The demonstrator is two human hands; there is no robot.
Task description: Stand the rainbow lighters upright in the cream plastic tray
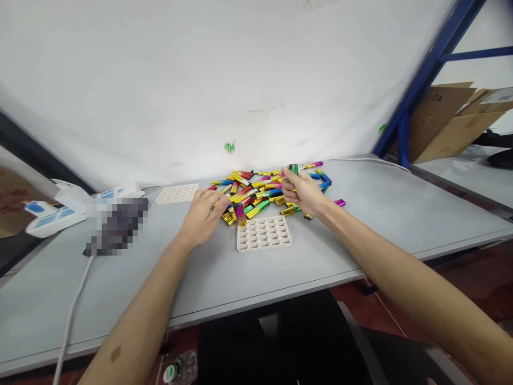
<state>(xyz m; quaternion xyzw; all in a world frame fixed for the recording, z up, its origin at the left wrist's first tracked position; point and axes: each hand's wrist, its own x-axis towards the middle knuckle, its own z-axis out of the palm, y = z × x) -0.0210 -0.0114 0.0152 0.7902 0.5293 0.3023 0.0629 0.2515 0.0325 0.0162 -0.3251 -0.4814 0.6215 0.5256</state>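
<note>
My right hand (302, 191) is raised over the right part of a pile of shiny metallic lighters (262, 195), its fingers wrapped round a green lighter (294, 169) held upright. At the pile's left edge, my left hand (204, 214) has its fingers bent together, and the blue end of a lighter (228, 206) shows at the fingertips. Most of that lighter is hidden. In front of the pile lies a white slotted tray (264, 234). A purple and gold lighter (240, 214) stands, slightly tilted, at the tray's back left corner.
A second white tray (176, 194) lies by the wall at left. Power strips (64, 214), a pixelated dark object (120, 227) and a white cable (78, 299) occupy the table's left side. Cardboard boxes (452, 120) stand beyond the blue frame (420, 75). Below is a plastic bottle (182, 369).
</note>
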